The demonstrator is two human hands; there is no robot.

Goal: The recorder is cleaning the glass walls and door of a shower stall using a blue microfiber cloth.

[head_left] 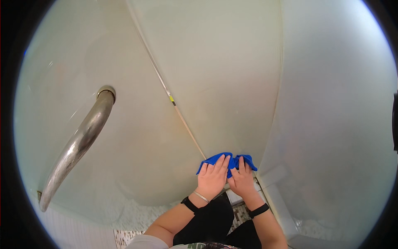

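Observation:
A bright blue cloth [226, 162] lies bunched against the lower part of the frosted glass panel [224, 95], close to its right-hand corner. My left hand [212, 177] holds the cloth's left part, fingers stretched over it and pressing it to the panel. Beside it, my right hand [242, 179] grips the right part, its fingers over the folds and its thumb near the left hand. The two hands almost touch. Palms and the cloth's underside are hidden. A black band and a thin bracelet circle my left wrist; another black band is on the right.
A curved metal handle [81, 139] juts out from the glass at left. A slim seam strip [159, 74] runs diagonally down to the cloth. Another glass panel [331, 116] stands at right. Mosaic tiles [240, 214] and a pale ledge [280, 205] show low down, near my dark-clad legs.

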